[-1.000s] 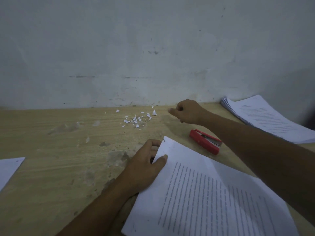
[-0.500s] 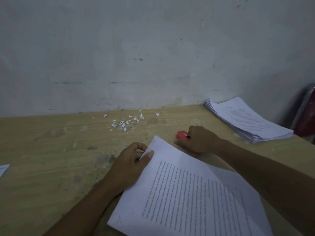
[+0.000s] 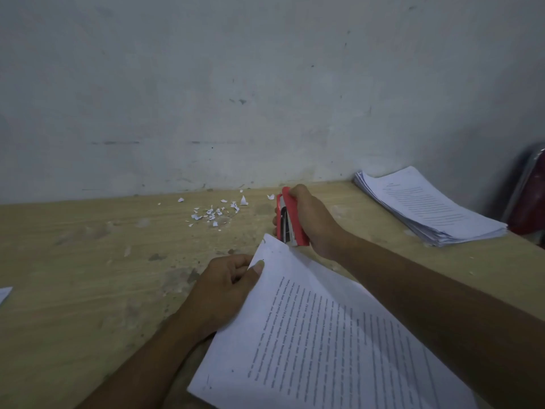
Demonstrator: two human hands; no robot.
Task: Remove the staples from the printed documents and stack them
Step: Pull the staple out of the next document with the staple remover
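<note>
Head view, dim light. The printed document (image 3: 318,335) runs out of frame at the bottom, and the right forearm crosses over its right side, so its full outline is not visible; the lines of print are too small to read. A small dark mark sits at its far corner, but I cannot tell whether it is a staple. At the left edge only a corner of a white sheet (image 3: 4,293) shows. At the right edge a dark red object (image 3: 530,202) is cut off and too blurred to identify. The left hand (image 3: 224,293) pinches the document close to its far corner, thumb on top of the page, fingers curled against the underside and partly hidden by the paper. The right hand (image 3: 315,222) is closed round a red stapler (image 3: 290,219), held on end with its metal side facing left; the palm hides its right side. The stapler's lower end is just beside the document's far corner; contact cannot be confirmed. The document lies on the wooden table (image 3: 73,276), near side, between the two forearms. A stack of papers (image 3: 427,208) sits at the far right by the wall, well apart from both hands. Paper scraps (image 3: 215,212) are scattered near the wall, left of the stapler.
</note>
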